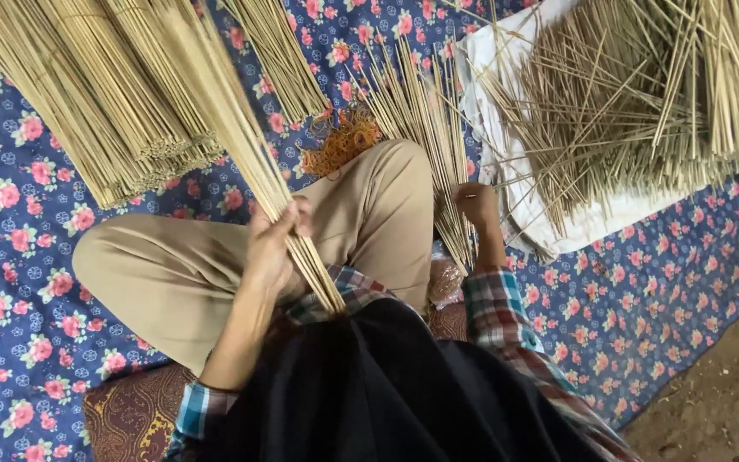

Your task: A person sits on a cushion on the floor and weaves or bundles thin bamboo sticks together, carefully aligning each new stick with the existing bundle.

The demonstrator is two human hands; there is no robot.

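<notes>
Blue floral mat (10, 282) — stick bundles (104, 103), white cloth (506, 111), orange rubber bands (341, 141) directly on it.

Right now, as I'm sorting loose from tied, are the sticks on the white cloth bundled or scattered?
Scattered: the sticks lie crisscrossed at many angles across the white cloth, with no tie visible.

You wore a plaid shirt in blue, red and white, its sleeves (498, 312) rolled up your forearms, a black garment (387, 385) over your front, and plain tan trousers (369, 214). Your hands were bare.
</notes>
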